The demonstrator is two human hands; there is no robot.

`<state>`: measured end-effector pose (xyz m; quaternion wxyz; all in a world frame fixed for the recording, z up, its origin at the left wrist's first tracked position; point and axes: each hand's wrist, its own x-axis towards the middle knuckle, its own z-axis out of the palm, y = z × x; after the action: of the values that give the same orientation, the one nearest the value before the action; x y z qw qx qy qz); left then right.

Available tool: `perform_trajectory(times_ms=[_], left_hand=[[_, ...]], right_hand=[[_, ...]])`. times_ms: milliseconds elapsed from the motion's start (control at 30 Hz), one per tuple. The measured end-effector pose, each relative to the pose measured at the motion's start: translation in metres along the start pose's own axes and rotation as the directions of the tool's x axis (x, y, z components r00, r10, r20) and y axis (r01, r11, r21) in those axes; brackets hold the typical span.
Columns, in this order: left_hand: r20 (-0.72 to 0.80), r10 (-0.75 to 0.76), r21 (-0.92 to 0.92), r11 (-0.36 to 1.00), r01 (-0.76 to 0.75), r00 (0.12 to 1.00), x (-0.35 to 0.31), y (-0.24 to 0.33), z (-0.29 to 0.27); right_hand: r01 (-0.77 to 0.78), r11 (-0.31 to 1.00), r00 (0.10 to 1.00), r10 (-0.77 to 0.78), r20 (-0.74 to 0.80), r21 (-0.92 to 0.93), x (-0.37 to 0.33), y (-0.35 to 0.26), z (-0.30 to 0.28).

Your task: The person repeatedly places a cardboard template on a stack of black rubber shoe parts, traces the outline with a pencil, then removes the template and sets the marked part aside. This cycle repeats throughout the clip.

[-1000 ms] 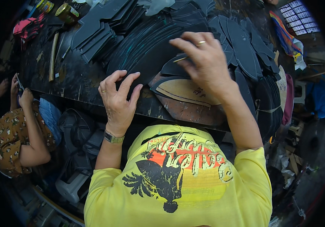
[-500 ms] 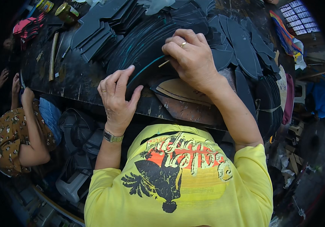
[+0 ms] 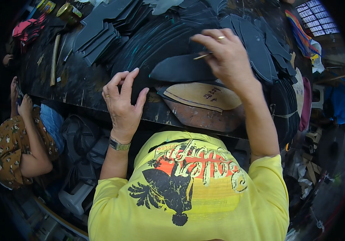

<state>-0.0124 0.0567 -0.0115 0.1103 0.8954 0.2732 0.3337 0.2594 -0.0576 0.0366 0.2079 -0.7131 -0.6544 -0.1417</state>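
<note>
My left hand [image 3: 123,105] lies spread, palm down, on a large dark sheet [image 3: 156,44] at the near edge of the black worktable [image 3: 76,84]. My right hand [image 3: 225,58] holds a thin pale stick [image 3: 201,56] pinched in its fingers and lifts a dark, pointed cut-out piece [image 3: 180,68] off the sheet. Under that piece lies a tan cardboard pattern [image 3: 204,95] on a brown board [image 3: 204,117].
Stacks of dark cut pieces [image 3: 104,28] fill the far table and fan out at the right [image 3: 269,48]. A wooden-handled tool [image 3: 54,60] and a tin [image 3: 68,12] sit far left. A seated person in a patterned top [image 3: 15,140] is on my left.
My right hand has shifted right and raised the dark cut piece off the sheet, uncovering the tan pattern. My left hand has stayed flat in place.
</note>
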Motion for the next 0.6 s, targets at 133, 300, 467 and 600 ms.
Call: perform_trajectory(times_ms=[133, 300, 467, 600], left_hand=[[-0.031, 0.029, -0.001, 1.0, -0.029, 0.999, 0.0, -0.001, 0.001], [-0.034, 0.065, -0.046, 0.997, -0.067, 0.997, -0.002, -0.004, 0.001], [-0.032, 0.096, -0.035, 0.995, -0.097, 0.995, -0.003, -0.007, 0.001], [0.039, 0.06, 0.007, 0.998, -0.06, 0.997, -0.004, -0.008, 0.0]], right_hand=[[0.088, 0.995, 0.987, -0.081, -0.14, 0.041, 0.018, -0.022, 0.032], [0.163, 0.983, 0.973, -0.145, -0.177, 0.09, 0.029, -0.022, 0.021], [-0.03, 0.982, 0.985, 0.061, -0.164, 0.186, -0.015, 0.003, -0.044], [-0.518, 0.529, 0.805, 0.566, 0.176, 0.672, -0.086, 0.025, -0.117]])
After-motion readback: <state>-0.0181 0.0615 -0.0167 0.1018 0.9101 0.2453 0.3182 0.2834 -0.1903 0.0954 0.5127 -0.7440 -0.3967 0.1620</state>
